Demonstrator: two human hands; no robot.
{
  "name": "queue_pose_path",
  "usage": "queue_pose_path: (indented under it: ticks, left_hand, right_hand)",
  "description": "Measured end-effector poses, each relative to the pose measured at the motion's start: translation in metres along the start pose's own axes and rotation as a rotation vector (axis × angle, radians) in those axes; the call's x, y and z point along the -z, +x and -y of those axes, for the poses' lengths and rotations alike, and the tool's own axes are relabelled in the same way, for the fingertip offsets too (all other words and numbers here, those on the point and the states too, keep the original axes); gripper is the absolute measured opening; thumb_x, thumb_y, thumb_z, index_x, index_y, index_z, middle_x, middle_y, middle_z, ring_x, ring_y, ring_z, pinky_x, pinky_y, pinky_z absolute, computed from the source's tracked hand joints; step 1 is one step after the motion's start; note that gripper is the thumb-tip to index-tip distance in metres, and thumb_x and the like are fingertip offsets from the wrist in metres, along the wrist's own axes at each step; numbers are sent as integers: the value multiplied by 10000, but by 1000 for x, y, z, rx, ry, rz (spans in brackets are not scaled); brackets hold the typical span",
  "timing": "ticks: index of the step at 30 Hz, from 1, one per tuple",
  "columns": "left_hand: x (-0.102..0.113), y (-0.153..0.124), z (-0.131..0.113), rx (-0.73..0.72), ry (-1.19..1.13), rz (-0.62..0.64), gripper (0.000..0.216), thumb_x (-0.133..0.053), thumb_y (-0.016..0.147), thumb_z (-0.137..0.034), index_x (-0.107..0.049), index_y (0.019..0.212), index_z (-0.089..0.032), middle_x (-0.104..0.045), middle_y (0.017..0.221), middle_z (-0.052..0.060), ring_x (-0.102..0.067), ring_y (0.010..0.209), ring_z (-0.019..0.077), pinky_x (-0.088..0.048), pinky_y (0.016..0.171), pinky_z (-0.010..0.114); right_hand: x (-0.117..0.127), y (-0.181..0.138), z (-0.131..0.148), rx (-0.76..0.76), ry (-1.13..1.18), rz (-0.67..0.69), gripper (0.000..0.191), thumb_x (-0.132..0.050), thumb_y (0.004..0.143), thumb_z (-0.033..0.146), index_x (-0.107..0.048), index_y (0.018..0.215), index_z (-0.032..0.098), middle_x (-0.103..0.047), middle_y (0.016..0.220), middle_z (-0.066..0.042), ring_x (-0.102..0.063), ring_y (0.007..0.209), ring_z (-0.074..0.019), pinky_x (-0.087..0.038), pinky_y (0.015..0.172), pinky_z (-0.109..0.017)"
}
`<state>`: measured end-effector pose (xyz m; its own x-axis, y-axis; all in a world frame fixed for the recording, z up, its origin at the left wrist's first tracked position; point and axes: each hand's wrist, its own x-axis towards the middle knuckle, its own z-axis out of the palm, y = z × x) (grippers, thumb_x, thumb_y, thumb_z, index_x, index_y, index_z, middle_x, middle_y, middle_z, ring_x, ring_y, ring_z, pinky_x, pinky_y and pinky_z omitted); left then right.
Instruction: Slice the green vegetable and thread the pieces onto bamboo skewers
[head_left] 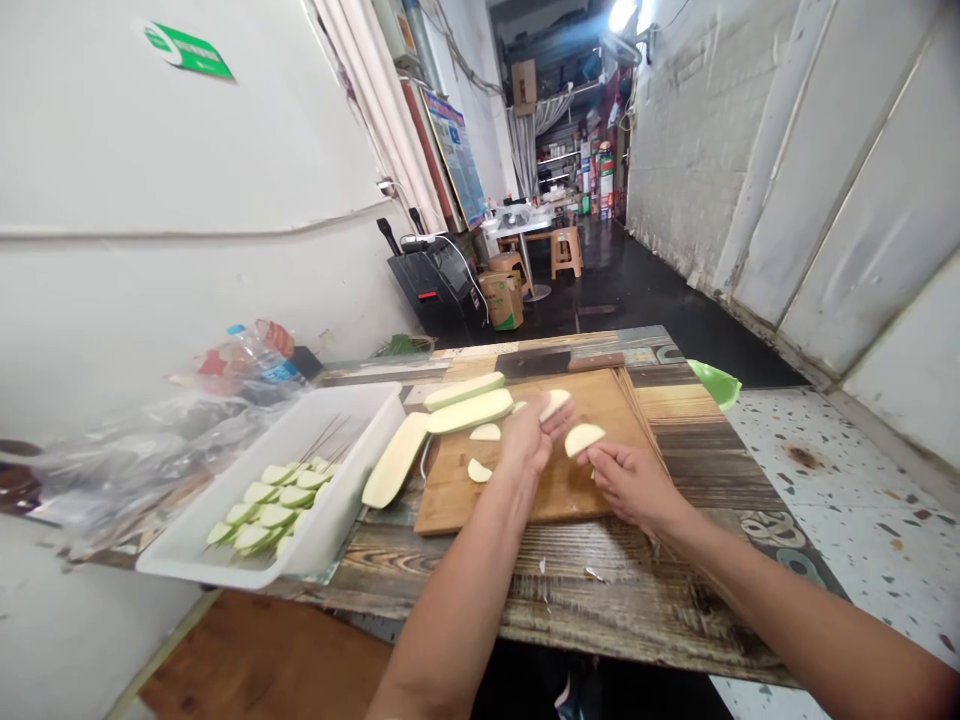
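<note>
My left hand (534, 432) is over the cutting board (450, 500), its fingers closed on a pale half-moon vegetable slice (555, 403). My right hand (628, 482) pinches near the lower edge of another slice (583, 438); whether a stick runs through it is hidden. Loose slices (480, 471) lie on the board's left part. Long halved pale-fleshed vegetables with green skin, like zucchini (470, 411), rest at the board's back left, one half (395, 462) leaning off its left side. Thin wooden skewers (637, 415) lie along the right edge.
A white plastic tub (300, 570) at left holds green-edged slices (274, 500) and skewers. Behind the board lies a dark-bladed knife (540, 362). Plastic bags (112, 460) and a bottle (262, 350) crowd the left. A green basin (715, 385) stands beyond the table's right edge.
</note>
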<state>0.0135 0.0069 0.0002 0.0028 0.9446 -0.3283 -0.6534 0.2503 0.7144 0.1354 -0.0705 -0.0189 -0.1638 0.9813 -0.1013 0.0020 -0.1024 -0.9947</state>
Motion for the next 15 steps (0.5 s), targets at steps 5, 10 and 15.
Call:
queue_pose_path:
  ticks: [5,10,15]
  left_hand:
    - [-4,-5,3,-6,0,-22,58,-542,778,-100,-579,798,-60,-673,773,130,-671,706,219,-539,742,382]
    - [-5,-2,16,-14,38,29,77,-558,769,-113,-613,790,-63,-677,844,144,-665,784,211,-525,779,352]
    - [-13,-11,25,-9,128,26,95,-557,762,-124,-636,719,-95,-685,863,125,-651,849,205,-516,796,323]
  right_hand:
    - [2,3,-8,99,-65,-34,270,-444,807,403,-555,780,158,-285,402,115,-224,305,-45,-163,326,-181]
    - [9,10,-15,207,-219,-101,279,-430,830,370,-598,768,157,-345,417,89,-288,349,-65,-224,369,-195]
    - [12,10,-11,290,-363,-188,288,-414,832,331,-625,739,158,-434,468,51,-397,438,-96,-293,432,-202]
